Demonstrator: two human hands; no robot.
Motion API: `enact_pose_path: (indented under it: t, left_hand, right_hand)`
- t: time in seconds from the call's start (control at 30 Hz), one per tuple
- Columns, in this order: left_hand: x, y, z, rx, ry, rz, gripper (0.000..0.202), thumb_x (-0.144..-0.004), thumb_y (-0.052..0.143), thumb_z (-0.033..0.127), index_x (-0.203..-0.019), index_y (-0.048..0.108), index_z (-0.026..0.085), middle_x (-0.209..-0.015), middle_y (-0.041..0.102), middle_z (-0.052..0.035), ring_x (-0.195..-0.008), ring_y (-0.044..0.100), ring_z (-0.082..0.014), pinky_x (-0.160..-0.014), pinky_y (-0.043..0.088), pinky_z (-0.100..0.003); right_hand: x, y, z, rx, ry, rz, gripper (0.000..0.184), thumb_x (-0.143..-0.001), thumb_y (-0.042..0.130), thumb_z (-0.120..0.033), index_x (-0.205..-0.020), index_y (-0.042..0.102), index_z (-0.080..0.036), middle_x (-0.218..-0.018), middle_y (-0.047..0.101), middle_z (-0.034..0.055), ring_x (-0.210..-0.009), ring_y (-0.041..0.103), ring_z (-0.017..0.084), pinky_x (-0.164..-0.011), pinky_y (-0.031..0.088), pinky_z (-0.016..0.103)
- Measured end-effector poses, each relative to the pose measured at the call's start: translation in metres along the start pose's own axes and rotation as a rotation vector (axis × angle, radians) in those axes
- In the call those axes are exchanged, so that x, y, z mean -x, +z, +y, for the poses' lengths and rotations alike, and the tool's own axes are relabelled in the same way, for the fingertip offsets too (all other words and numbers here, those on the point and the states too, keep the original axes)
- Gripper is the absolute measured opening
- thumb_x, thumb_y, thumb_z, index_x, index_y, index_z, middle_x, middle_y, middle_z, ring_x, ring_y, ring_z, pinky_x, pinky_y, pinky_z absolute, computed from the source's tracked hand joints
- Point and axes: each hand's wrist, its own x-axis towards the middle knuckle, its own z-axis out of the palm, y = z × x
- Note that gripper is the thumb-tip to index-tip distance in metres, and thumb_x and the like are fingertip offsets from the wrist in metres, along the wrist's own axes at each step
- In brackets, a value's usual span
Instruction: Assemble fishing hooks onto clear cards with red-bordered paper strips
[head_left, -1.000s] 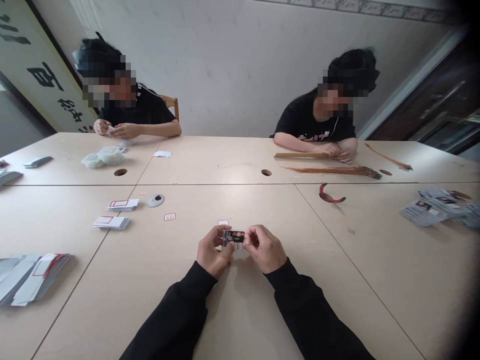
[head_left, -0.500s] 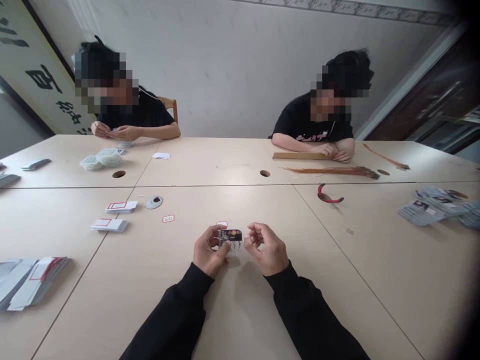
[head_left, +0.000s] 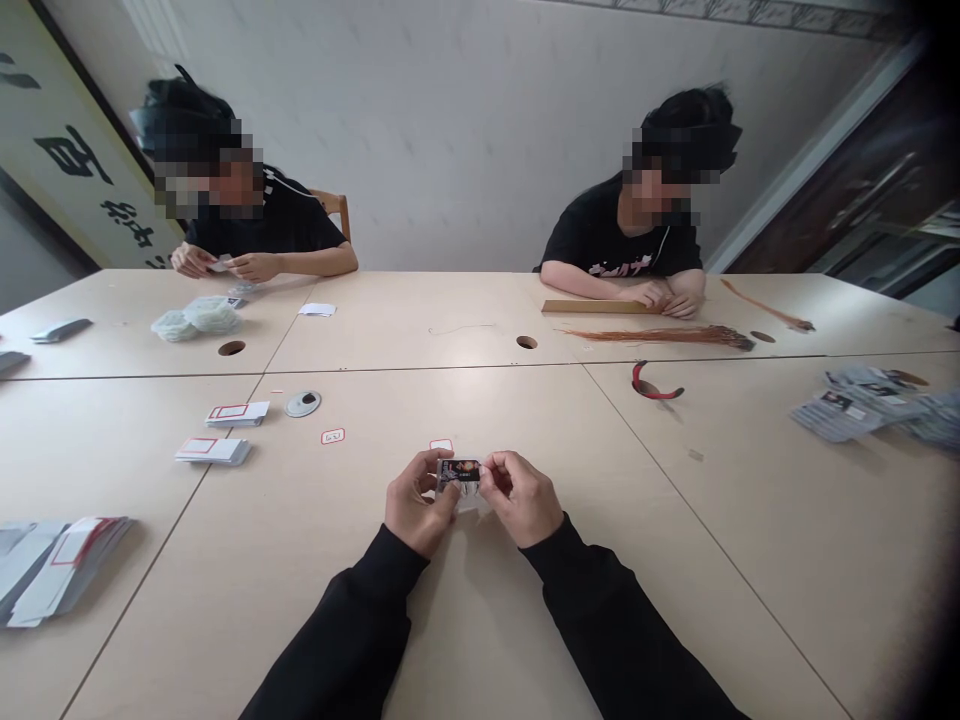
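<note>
A small clear packet (head_left: 460, 469) with a black printed label is held above the table, with thin dark items showing through its lower part. My left hand (head_left: 417, 508) is closed around its left end, thumb across the front. At the packet's right edge, the thumb and forefinger of my right hand (head_left: 523, 496) are pinched together on it. Just beyond the packet lies a small red-bordered white sticker (head_left: 441, 444), partly covered by my left fingers. A second red-bordered sticker (head_left: 333, 436) with writing lies further left.
Stacks of white cards (head_left: 213, 451) and larger bundles (head_left: 67, 570) lie left. Red-handled pliers (head_left: 654, 385), printed packets (head_left: 844, 410) and brown strands (head_left: 667, 337) lie right. Across the table (head_left: 420, 345), two people work with their hands, one near a long ruler-like strip (head_left: 600, 307).
My right hand has moved left and closed on the packet's right edge, where it was apart before. The left hand keeps its hold. The whole view has shifted slightly.
</note>
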Motion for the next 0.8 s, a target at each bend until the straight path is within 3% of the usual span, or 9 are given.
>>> enact_pose_path:
  t: [0.27, 0.4, 0.57, 0.8]
  left_hand:
    - [0.000, 0.001, 0.002, 0.056, -0.019, -0.053, 0.040, -0.066, 0.068, 0.027, -0.102, 0.057, 0.016, -0.078, 0.065, -0.0042, -0.060, 0.058, -0.0144, -0.036, 0.051, -0.021]
    - [0.000, 0.001, 0.006, 0.083, -0.043, -0.055, 0.040, -0.066, 0.067, 0.027, -0.103, 0.056, 0.015, -0.079, 0.065, -0.0055, -0.062, 0.057, -0.0146, -0.036, 0.051, -0.022]
    - [0.000, 0.000, 0.009, 0.096, -0.084, -0.072, 0.042, -0.065, 0.068, 0.026, -0.104, 0.055, 0.015, -0.081, 0.065, -0.0051, -0.064, 0.058, -0.0148, -0.038, 0.053, -0.022]
    - [-0.001, -0.001, 0.009, 0.172, -0.163, -0.091, 0.047, -0.063, 0.069, 0.026, -0.105, 0.052, 0.015, -0.087, 0.062, -0.0053, -0.065, 0.060, -0.0152, -0.038, 0.054, -0.024]
  right_hand:
    - [-0.002, 0.003, -0.004, -0.164, 0.343, 0.054, 0.014, -0.074, 0.056, -0.033, -0.069, 0.054, -0.021, -0.056, 0.057, -0.0021, -0.048, 0.052, 0.012, -0.051, 0.047, 0.024]
    - [-0.002, 0.002, -0.004, -0.215, 0.398, 0.076, 0.018, -0.075, 0.057, -0.037, -0.078, 0.057, -0.019, -0.064, 0.061, 0.0005, -0.055, 0.056, 0.014, -0.054, 0.049, 0.024]
    - [-0.002, 0.001, -0.002, -0.351, 0.410, -0.067, 0.030, -0.081, 0.055, -0.047, -0.081, 0.063, -0.018, -0.068, 0.065, 0.0031, -0.058, 0.058, 0.015, -0.053, 0.049, 0.024]
    - [0.000, 0.005, 0.003, -0.542, 0.485, -0.102, 0.038, -0.082, 0.053, -0.054, -0.084, 0.061, -0.017, -0.069, 0.064, 0.0025, -0.054, 0.056, 0.014, -0.047, 0.047, 0.025]
